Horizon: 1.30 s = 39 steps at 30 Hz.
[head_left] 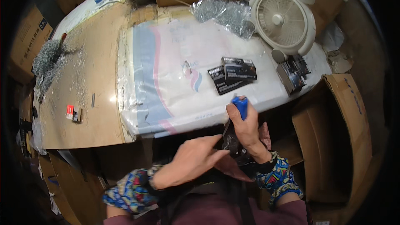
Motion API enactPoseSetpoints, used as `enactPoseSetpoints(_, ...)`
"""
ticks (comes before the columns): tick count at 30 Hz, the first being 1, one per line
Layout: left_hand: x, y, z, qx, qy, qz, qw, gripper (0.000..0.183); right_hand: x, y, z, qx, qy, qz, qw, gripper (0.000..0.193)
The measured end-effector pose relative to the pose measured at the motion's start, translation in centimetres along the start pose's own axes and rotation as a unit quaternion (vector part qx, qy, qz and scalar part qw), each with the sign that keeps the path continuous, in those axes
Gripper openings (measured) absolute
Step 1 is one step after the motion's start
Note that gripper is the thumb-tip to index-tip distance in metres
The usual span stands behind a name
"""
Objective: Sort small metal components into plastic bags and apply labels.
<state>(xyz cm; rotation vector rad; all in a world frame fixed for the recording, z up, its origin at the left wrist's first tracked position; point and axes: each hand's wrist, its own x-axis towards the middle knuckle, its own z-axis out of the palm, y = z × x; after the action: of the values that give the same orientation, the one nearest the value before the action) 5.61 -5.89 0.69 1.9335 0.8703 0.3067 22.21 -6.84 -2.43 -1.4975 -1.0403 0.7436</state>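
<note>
My right hand (246, 127) is closed round a blue-handled tool (240, 106), held upright just off the table's front edge. A small pale tip shows at its top, too small to make out. My left hand (193, 158), slightly blurred, stretches toward the right one with thumb and forefinger apart. Between the two hands, at my lap, is a dark, shiny item (231, 139), partly hidden, so its kind is unclear. Beyond my right hand, two flat black boxes (237, 73) lie overlapping on the white plastic sheet (175, 87).
At the far right stands a white fan (279, 18), with more black boxes (291, 75) before it. A clear bag of metal pieces (225, 14) lies at the back. An open carton (350, 121) is at my right. Left are a metal pile (48, 58) and a small red box (73, 112).
</note>
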Motion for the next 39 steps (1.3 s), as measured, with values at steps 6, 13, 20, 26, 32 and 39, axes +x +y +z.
enactPoseSetpoints(6, 12.7, -6.8, -8.6, -0.049, 0.109, -0.045, 0.992, 0.033, 6.3, 3.5, -4.6, 0.109, 0.144, -0.039, 0.983, 0.018)
enactPoseSetpoints(13, 30.4, -11.0, -13.8, -0.077, 0.342, -0.136, 0.927, 0.033, 6.9, 5.1, -3.7, 0.109, 0.183, -0.065, 0.975, 0.012)
enactPoseSetpoints(20, 35.3, -12.2, -14.0, -0.124, 0.368, -0.126, 0.913, 0.023, 7.6, 4.6, -4.0, 0.144, 0.181, -0.013, 0.973, 0.017)
enactPoseSetpoints(26, 25.3, -8.1, -15.7, -0.274, 0.279, -0.034, 0.92, 0.017, 11.8, 3.5, -9.2, -0.3, -0.027, -0.224, 0.927, 0.038)
enactPoseSetpoints(32, 12.7, -4.7, -13.3, -0.562, 0.201, -0.101, 0.796, 0.026, 11.7, 4.2, -9.4, -0.325, -0.091, -0.227, 0.914, 0.034)
enactPoseSetpoints(39, 6.4, -2.0, -5.0, -0.55, 0.179, -0.146, 0.803, 0.022, 8.6, 0.0, -8.2, 0.076, -0.053, 0.092, 0.991, 0.025)
